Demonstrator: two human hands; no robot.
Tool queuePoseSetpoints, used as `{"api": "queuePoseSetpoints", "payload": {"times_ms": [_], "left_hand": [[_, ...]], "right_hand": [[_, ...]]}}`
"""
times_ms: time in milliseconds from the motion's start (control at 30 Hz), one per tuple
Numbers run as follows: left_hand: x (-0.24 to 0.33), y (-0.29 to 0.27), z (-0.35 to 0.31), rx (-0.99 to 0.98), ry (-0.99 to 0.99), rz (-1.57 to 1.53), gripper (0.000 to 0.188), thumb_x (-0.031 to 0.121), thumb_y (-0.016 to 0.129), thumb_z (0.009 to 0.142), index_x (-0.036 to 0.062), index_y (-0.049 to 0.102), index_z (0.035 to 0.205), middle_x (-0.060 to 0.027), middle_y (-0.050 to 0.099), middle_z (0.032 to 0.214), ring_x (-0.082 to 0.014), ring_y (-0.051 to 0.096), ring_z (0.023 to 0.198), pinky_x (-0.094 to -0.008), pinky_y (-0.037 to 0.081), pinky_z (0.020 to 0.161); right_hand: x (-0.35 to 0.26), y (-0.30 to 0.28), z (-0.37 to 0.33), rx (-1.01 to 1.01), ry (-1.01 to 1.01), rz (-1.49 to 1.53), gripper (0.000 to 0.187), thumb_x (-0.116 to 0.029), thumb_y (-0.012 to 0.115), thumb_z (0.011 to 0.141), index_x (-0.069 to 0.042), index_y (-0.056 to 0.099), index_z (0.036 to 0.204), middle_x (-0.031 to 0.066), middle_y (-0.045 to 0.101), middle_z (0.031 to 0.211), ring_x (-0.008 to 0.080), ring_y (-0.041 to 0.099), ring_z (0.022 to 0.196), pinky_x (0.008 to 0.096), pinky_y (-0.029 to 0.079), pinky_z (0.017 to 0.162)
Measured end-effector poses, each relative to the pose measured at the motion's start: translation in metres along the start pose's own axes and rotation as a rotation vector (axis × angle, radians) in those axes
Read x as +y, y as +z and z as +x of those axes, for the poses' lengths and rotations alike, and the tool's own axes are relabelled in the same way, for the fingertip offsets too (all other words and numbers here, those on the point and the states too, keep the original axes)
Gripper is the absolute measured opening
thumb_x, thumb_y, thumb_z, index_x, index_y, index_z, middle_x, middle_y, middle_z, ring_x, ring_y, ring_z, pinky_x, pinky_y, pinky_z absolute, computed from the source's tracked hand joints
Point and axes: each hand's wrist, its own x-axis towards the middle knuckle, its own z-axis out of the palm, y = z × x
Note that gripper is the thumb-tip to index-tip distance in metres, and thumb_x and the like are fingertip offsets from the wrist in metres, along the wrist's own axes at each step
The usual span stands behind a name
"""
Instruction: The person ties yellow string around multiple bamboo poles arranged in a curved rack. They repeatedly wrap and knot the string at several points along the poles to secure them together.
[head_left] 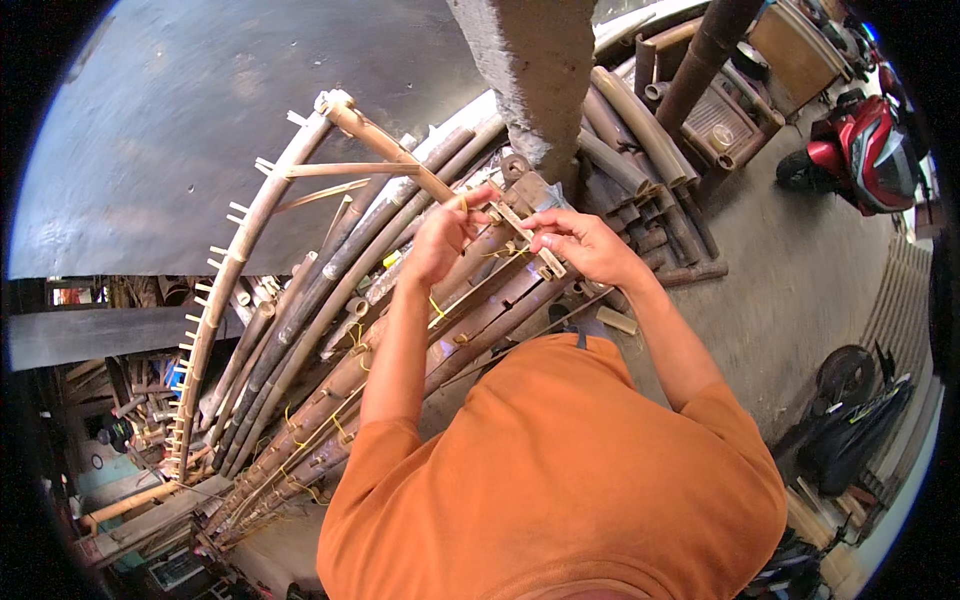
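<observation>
A short bamboo slat (528, 240) is being held between two bare hands, raised in front of an orange shirt (560, 480). The slat's upper end is being gripped by the left hand (445, 235), whose fingers (470, 200) are being curled closed around it and around a thin yellow tie (437, 308) that is seen hanging down past the wrist. The slat's lower part is being pinched by the right hand (585, 245), with the fingers (545, 232) being pressed shut against its edge. The slat is being kept just over a bundle of long dark bamboo poles (330, 380), which are being bound here and there with more yellow ties and are lying slanted from lower left to upper right. A curved bamboo frame (240, 260), set with small pegs along its outer edge, is being seen arching on the left of the poles, its top joint lying near the left hand. A grey concrete post (530, 70) is rising just beyond the hands. A red motor scooter (870, 150) is being seen parked well apart on the concrete floor (790, 270) at the upper right.
</observation>
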Motion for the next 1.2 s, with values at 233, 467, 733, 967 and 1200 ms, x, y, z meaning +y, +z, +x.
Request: {"api": "queuePoseSetpoints", "payload": {"times_ms": [233, 467, 733, 967, 1200], "left_hand": [[-0.013, 0.032, -0.026, -0.022, 0.107, 0.263, 0.079, -0.003, 0.041, 0.096, 0.0152, 0.002, 0.163, -0.0095, 0.063, 0.123, -0.0121, 0.055, 0.093, -0.0286, 0.047, 0.088], [-0.016, 0.038, -0.042, -0.058, 0.145, 0.547, 0.084, -0.002, 0.041, 0.097, 0.0127, -0.01, 0.161, -0.0127, 0.064, 0.12, -0.019, 0.06, 0.105, -0.0295, 0.046, 0.092], [-0.033, 0.058, -0.049, 0.113, 0.456, 0.854, 0.033, 0.006, 0.058, 0.097, 0.0018, 0.047, 0.128, -0.0145, 0.059, 0.099, -0.0265, 0.059, 0.086, -0.0354, 0.048, 0.079], [-0.046, 0.079, -0.041, 0.283, 0.459, 1.066, 0.016, 0.013, 0.068, 0.093, -0.0029, 0.067, 0.098, -0.0169, 0.054, 0.096, -0.033, 0.059, 0.09, -0.0403, 0.048, 0.078], [-0.058, 0.012, -0.012, 0.329, 0.266, -0.006, 0.029, 0.023, 0.055, 0.101, 0.0035, 0.064, 0.081, -0.0138, 0.068, 0.101, -0.0262, 0.062, 0.107, -0.0384, 0.046, 0.099]], "right_hand": [[-0.04, 0.019, 0.01, 0.127, -0.021, -0.313, 0.022, -0.008, 0.055, 0.099, -0.003, 0.057, 0.12, 0.0136, 0.073, 0.103, 0.0246, 0.069, 0.1, 0.0353, 0.052, 0.086], [-0.045, 0.03, 0.009, -0.129, -0.252, -0.48, 0.008, -0.009, 0.061, 0.095, -0.001, 0.061, 0.095, 0.0177, 0.061, 0.132, 0.0371, 0.06, 0.116, 0.0431, 0.047, 0.096], [-0.037, 0.022, 0.014, 0.317, 0.011, -0.355, 0.02, -0.012, 0.067, 0.092, 0.001, 0.065, 0.107, 0.0167, 0.071, 0.091, 0.0365, 0.068, 0.087, 0.0392, 0.054, 0.078], [-0.007, 0.034, 0.004, 0.361, 0.059, -0.376, 0.023, -0.02, 0.065, 0.096, 0.002, 0.07, 0.096, 0.011, 0.068, 0.078, 0.0143, 0.061, 0.068, 0.0322, 0.05, 0.067], [0.025, 0.016, -0.033, 0.562, 0.102, -0.687, 0.035, -0.034, 0.069, 0.09, 0.0, 0.066, 0.08, 0.0159, 0.063, 0.074, 0.0335, 0.056, 0.064, 0.0406, 0.048, 0.065]]}}
